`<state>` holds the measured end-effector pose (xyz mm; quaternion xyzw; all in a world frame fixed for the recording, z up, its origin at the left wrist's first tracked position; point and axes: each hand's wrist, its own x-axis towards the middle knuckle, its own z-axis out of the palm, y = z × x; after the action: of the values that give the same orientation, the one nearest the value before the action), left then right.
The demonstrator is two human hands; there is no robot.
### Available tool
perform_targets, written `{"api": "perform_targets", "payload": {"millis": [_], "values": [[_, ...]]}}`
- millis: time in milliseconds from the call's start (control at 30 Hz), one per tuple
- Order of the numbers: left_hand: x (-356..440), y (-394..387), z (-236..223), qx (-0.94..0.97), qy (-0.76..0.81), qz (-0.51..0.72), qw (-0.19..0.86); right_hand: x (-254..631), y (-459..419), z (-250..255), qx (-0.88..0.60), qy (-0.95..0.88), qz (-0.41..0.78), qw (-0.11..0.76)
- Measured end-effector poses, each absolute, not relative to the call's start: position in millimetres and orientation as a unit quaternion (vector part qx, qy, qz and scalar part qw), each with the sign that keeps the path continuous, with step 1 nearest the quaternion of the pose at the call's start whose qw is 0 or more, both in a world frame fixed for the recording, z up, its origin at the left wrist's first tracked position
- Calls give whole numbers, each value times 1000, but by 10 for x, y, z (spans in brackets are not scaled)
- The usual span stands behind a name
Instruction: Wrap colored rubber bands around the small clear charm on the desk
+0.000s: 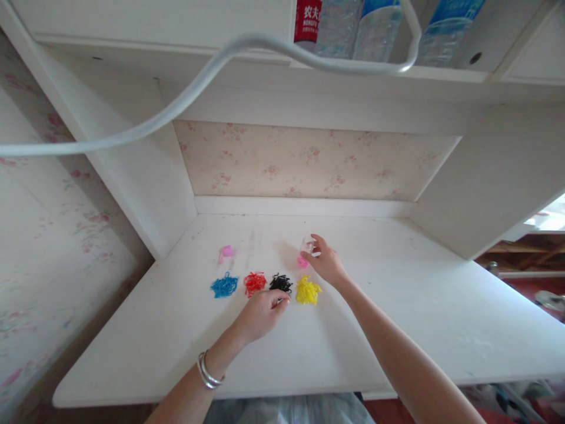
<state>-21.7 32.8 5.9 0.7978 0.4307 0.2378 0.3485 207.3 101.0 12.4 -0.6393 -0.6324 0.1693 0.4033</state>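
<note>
Four small heaps of tiny elastic bands lie in a row on the white desk (pixel 397 318): blue (pixel 224 285), red (pixel 255 282), black (pixel 281 282) and yellow (pixel 308 291). My left hand (pixel 260 315), with bangles on the wrist, is closed in a pinch just below the black heap; what it pinches is too small to name. My right hand (pixel 325 262) curls round a small clear container (pixel 308 245) behind the yellow heap, with a pink bit (pixel 302 262) under its fingers. A pink item (pixel 226 252) lies apart at the back left.
The desk sits in a white alcove with floral wallpaper (pixel 304 159) behind. A shelf above carries water bottles (pixel 353 26), and a white cable (pixel 185 94) hangs across the top. A floral wall runs along the left.
</note>
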Motion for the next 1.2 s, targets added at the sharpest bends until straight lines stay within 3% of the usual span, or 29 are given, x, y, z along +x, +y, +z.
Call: {"api": "perform_targets", "payload": {"millis": [500,1200], "values": [[-237,338,31,793,427,251,354,2083,992,102,-662,-635,153,366],[-240,382,-39,794,431,254,347,1966,819,116,-644,-634,198,380]]}}
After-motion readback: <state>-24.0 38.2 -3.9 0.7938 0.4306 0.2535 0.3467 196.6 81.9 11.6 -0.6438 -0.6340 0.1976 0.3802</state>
